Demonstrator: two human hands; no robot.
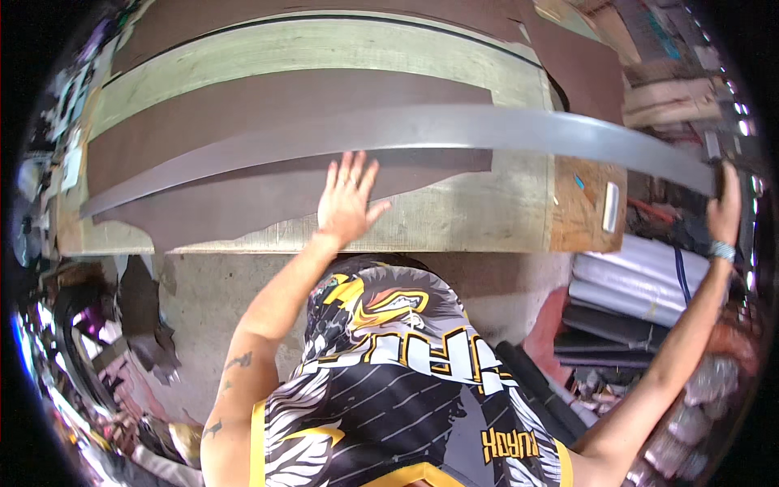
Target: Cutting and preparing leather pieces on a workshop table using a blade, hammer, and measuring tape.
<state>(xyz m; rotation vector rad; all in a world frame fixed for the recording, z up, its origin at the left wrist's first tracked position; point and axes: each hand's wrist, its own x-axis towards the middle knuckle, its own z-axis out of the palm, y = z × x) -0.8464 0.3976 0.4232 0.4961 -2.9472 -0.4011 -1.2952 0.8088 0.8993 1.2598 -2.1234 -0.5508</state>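
Note:
A long steel straightedge (422, 126) lies or hovers across a brown sheet of leather-like material (284, 101) on a pale worktable (519, 211); whether its whole length touches the sheet, I cannot tell. My left hand (349, 203) is flat on the sheet below the straightedge, fingers spread, fingertips near or at the metal edge. My right hand (722, 199) is closed around the straightedge's right end, out past the table. A small blue item (579, 182) and a pale bar (609, 207) sit on the wooden section at the table's right.
More brown material (580, 73) lies along the far side. Stacked silver and dark rolls (625, 276) are below right of the table, beside my right arm. Dark scraps (142, 308) are down on the left, and assorted clutter lines both sides.

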